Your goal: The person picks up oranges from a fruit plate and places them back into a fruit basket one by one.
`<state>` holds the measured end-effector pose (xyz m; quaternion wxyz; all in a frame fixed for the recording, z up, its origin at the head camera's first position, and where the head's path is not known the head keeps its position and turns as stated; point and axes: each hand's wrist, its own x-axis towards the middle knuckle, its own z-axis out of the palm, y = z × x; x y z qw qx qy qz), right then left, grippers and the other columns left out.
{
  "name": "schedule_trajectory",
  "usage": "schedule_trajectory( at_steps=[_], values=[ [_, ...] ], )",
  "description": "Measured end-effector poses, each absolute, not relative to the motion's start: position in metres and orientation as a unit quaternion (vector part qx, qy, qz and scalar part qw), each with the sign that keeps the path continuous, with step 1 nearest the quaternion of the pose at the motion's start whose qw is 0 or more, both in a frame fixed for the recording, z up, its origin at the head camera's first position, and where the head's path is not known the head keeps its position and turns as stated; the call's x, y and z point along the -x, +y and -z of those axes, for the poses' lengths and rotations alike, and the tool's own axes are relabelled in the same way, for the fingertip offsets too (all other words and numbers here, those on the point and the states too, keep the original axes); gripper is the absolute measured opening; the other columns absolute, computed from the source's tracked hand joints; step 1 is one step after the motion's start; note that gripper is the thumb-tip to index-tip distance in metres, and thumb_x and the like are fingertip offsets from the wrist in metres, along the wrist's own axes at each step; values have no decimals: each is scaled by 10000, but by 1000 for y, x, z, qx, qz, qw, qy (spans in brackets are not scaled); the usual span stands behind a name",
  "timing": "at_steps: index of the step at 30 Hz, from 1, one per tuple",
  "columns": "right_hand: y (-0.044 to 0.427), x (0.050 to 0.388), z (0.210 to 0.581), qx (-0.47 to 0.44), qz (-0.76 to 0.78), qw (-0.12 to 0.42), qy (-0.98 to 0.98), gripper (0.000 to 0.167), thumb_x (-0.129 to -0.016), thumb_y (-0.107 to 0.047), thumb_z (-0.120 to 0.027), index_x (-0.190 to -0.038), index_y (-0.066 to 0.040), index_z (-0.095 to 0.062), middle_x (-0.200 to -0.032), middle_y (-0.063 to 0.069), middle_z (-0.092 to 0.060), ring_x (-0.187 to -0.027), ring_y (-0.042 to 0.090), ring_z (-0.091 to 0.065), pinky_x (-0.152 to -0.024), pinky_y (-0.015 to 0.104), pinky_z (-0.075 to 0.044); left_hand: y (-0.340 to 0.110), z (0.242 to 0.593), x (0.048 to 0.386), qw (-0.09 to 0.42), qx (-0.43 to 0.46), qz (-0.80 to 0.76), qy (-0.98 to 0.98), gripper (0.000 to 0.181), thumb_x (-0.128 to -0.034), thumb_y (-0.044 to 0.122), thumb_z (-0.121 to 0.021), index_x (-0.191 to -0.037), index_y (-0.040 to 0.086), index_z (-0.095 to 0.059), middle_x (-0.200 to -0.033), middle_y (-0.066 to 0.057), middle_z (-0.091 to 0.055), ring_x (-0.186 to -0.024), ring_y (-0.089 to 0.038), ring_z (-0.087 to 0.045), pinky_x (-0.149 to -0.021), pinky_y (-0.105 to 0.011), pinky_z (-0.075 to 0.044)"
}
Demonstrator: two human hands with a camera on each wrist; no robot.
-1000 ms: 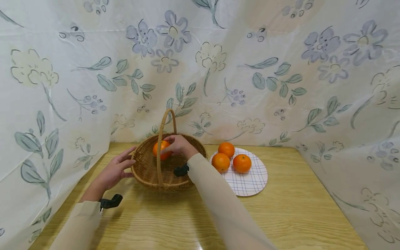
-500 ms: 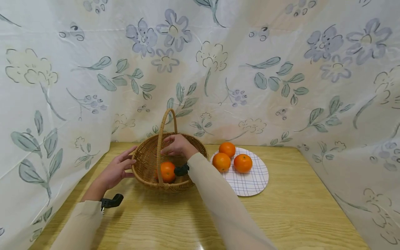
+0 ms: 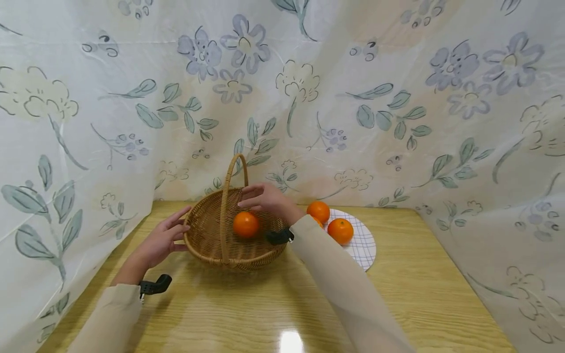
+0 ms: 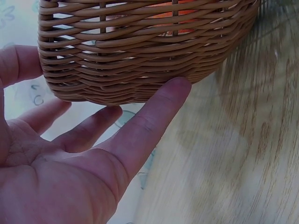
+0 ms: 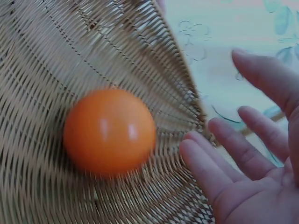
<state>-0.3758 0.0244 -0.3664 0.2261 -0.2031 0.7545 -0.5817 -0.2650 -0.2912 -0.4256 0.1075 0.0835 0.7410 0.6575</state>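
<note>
An orange (image 3: 245, 225) is lying inside a wicker basket (image 3: 205, 220), just right of its arched handle (image 3: 224, 211).
The right hand (image 3: 270, 200) is hovering near the orange, by the basket's far right rim, its fingers spread and holding nothing. The left hand (image 3: 160, 240) is extending its fingers and thumb against the outside of the basket's left side, touching the weave without curling round it. To the right of the basket, a checked plate (image 3: 365, 240) is carrying two more oranges (image 3: 340, 231), while the beige right sleeve (image 3: 344, 279) is hiding most of a third orange (image 3: 318, 221). A black device (image 3: 279, 237) is sitting at each wrist, the bench (image 3: 220, 314) is supporting the basket, and a floral curtain (image 3: 256, 117) is hanging behind it.
</note>
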Motion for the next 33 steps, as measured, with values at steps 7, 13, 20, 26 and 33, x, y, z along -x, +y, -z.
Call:
schedule_trajectory(
  at_steps=[7,13,20,26,33],
  values=[
    [61,371,365,204,611,190,741,579,-928,-124,-765,-1461,-56,-551,-1488,227,-541,-1268,305,-624,-1134,513,-456,-291,426,265,109,-91,-657,741,679,-1108,161,-419,-1671,177,-40,-1607,-346,-212,-1281,-367,-581,-865,-443,-618],
    [91,361,369,198,634,163,729,524,-937,-92,-746,-1435,-78,-582,-1491,232,-537,-1291,309,-610,-1144,547,-434,-293,426,265,109,-94,-657,740,688,-1107,168,-428,-1670,166,-33,-1605,-353,-199,-1286,-398,-569,-863,-456,-619],
    [125,338,372,179,616,114,758,489,-903,-217,-806,-1365,-198,-648,-1398,22,-649,-1309,239,-611,-1138,448,-464,-294,426,262,109,-96,-659,738,693,-1108,178,-432,-1668,153,-24,-1590,-357,-210,-1205,-272,-640,-857,-439,-620],
    [160,324,386,174,600,65,778,515,-887,-286,-821,-1365,-211,-644,-1389,25,-658,-1298,251,-622,-1116,459,-485,-293,426,260,107,-92,-658,740,695,-1109,186,-433,-1668,155,-21,-1591,-353,-211,-1217,-292,-632,-858,-437,-619],
    [203,312,410,177,603,9,778,575,-881,-275,-827,-1380,-76,-622,-1422,207,-611,-1323,356,-587,-1023,279,-542,-292,426,259,108,-91,-659,739,698,-1107,186,-439,-1670,169,-25,-1600,-349,-196,-1263,-343,-596,-870,-453,-617]
  ],
)
